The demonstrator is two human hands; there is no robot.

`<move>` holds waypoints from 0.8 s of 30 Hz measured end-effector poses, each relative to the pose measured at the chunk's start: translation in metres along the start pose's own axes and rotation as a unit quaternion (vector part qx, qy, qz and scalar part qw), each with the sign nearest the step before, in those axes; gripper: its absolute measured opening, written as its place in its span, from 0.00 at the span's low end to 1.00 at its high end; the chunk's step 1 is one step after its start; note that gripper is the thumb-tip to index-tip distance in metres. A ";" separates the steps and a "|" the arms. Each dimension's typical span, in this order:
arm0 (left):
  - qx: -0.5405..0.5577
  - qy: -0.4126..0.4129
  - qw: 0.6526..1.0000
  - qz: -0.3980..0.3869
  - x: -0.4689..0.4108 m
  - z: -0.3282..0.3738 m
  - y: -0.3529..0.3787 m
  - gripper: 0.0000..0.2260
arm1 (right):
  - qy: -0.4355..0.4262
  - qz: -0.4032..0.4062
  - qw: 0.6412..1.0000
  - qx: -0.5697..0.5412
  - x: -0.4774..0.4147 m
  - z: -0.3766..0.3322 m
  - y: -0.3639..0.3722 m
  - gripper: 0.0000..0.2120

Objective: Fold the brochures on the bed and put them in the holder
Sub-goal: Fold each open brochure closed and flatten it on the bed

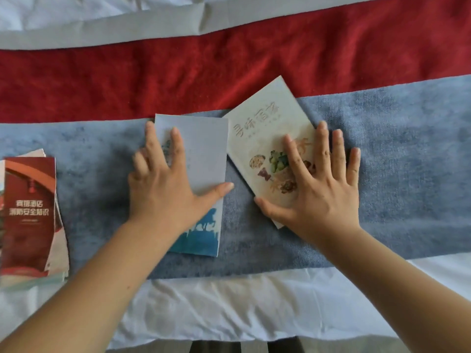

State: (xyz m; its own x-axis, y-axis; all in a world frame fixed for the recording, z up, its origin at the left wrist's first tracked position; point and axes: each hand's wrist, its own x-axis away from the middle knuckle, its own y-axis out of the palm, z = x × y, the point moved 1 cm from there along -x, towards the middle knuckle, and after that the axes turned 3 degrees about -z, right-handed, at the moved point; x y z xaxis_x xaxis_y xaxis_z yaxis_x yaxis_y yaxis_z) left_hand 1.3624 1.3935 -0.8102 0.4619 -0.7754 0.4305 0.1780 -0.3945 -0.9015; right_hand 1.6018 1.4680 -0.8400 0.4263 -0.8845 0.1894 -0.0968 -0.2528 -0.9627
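Two folded brochures lie side by side on the blue towel point(407, 174). The pale blue brochure point(206, 154), with a darker blue picture at its near end, lies under my left hand point(163, 189), whose fingers are spread flat and press on it. Tilted to its right is a cream brochure point(265, 123) with food pictures; my right hand point(321, 189) presses flat on it with straight fingers. A stack of folded brochures with a red one on top point(29, 215) sits at the far left. No holder is in view.
A red towel point(229, 67) runs across the bed beyond the blue one, with a grey band point(102, 29) and white bedding farther back. A white sheet point(229, 307) covers the near edge of the bed.
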 end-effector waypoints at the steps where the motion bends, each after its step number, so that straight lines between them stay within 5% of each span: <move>1: 0.008 0.006 1.000 0.003 0.008 0.007 0.003 0.59 | 0.020 -0.001 1.000 0.000 0.000 -0.001 0.000 0.56; 8: 0.037 0.068 0.997 -0.012 0.058 0.054 0.025 0.53 | 0.069 -0.015 0.997 -0.019 0.006 -0.012 0.001 0.52; 21: 0.058 0.007 0.997 -0.057 0.065 0.054 0.031 0.44 | 0.074 -0.029 0.994 -0.080 -0.009 0.003 -0.041 0.34; 24: 0.119 0.007 0.991 -0.056 0.065 0.048 0.034 0.40 | 0.092 -0.044 0.989 -0.104 -0.012 0.014 -0.046 0.37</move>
State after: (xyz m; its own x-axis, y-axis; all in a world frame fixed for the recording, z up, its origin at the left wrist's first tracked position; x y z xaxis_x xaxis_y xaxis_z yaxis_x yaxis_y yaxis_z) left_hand 1.4405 1.3531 -0.8151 0.4155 -0.7408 0.5278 0.4286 -0.3524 -0.8320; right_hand 1.6137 1.4960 -0.8004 0.2724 -0.9072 0.3206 -0.2574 -0.3898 -0.8842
